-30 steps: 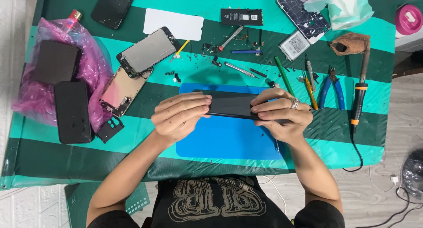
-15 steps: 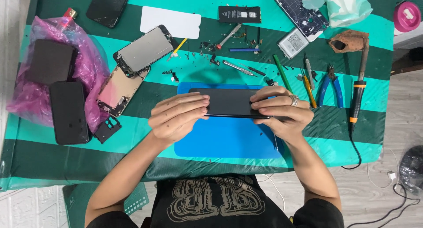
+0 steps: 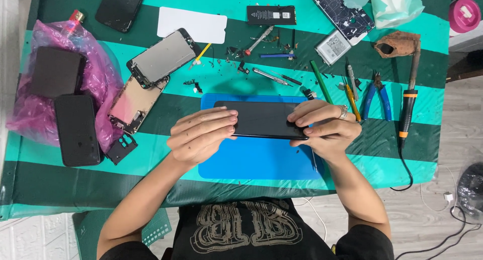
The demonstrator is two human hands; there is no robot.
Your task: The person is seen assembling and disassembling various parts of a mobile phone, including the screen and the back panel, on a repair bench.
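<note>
At the centre of the frame, above a blue work mat [image 3: 261, 159], both hands hold a black smartphone [image 3: 261, 120] level — the left hand [image 3: 201, 135] pinching its left end with fingers pressed together, the right hand [image 3: 324, 129] gripping the right end likewise. Right of them on the striped table [image 3: 402, 164] lie blue-handled pliers [image 3: 378, 96] and a soldering iron [image 3: 408, 106] — a pink plastic bag [image 3: 95, 74] sits at left.

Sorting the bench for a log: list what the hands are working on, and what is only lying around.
In hand:
- black phone, held level by left hand and right hand
- blue mat under it

Lying about:
- soldering iron
- blue-handled pliers
- pink bag with dark phones
- opened phone frames
- white card
- battery
</note>
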